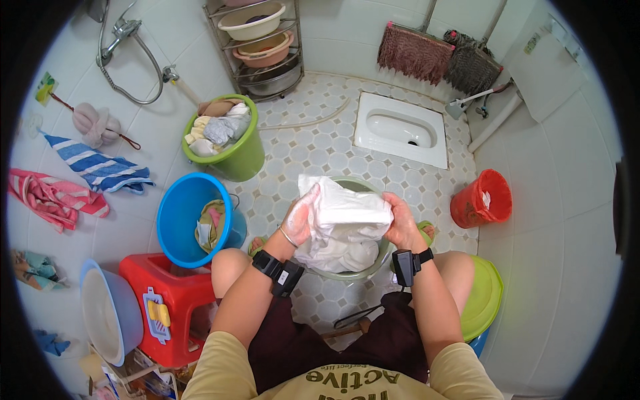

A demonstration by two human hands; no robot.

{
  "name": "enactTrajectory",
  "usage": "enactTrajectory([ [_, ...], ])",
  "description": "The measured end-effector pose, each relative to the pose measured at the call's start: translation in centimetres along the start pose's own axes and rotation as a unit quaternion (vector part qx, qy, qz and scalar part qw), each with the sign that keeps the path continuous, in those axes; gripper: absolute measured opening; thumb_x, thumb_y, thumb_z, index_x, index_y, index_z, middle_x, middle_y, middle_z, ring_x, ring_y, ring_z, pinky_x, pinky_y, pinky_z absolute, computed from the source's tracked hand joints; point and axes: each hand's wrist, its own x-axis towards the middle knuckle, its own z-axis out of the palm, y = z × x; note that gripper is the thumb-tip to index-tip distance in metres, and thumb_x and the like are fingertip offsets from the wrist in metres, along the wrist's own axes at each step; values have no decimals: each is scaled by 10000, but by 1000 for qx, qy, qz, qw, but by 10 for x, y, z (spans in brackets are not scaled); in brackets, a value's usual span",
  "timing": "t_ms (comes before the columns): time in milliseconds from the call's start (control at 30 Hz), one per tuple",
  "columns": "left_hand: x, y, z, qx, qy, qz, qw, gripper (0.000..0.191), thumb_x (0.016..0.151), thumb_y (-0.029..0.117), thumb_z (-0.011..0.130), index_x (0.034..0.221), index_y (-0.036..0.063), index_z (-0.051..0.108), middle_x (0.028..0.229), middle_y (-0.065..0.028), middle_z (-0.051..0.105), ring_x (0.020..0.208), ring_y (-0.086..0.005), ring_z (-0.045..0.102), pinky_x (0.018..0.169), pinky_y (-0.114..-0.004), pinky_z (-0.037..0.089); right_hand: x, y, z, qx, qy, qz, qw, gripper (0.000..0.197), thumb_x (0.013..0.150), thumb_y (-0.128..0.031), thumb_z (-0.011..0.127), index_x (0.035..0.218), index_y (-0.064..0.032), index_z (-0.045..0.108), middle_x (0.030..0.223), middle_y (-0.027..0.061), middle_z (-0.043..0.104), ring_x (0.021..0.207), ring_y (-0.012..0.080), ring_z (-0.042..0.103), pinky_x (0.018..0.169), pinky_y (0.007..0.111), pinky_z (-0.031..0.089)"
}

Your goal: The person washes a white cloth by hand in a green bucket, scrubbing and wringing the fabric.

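Observation:
Between my two hands a white cloth (352,207) is stretched, its lower folds hanging into a pale green basin (372,276) on the floor. My left hand (300,217) grips the cloth's left side, with what looks like suds on the skin. At the right edge, my right hand (401,220) holds the cloth between thumb and fingers. More white fabric (345,256) is bunched in the basin below; where one piece ends and another begins, I cannot tell. The basin stands between my feet, partly covered by the cloth.
To the left stand a blue bucket (170,215) with cloth inside, a green bucket (254,145) full of laundry, and a red plastic stool (170,305). A squat toilet (364,135) lies ahead. A red waste bin (462,207) and a lime-green lid (482,300) are on the right.

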Motion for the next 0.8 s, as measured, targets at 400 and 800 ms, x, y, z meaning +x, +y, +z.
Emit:
enactTrajectory([
  [400, -13, 11, 11, 142, 55, 193, 969, 288, 904, 151, 493, 1133, -18, 535, 1053, -79, 599, 956, -170, 586, 875, -302, 452, -16, -9, 11, -306, 59, -262, 913, 468, 820, -70, 572, 1242, 27, 395, 1127, 109, 553, 998, 207, 563, 888, 299, 441],
  [800, -10, -61, -98, 768, 81, -135, 620, 471, 698, 253, 569, 1013, -97, 556, 923, -300, 598, 860, -379, 610, 766, -371, 478, -7, 55, -86, -716, 43, 100, 689, 665, 589, -245, 758, 1065, 146, 510, 953, 258, 609, 816, 311, 599, 703, 345, 481],
])
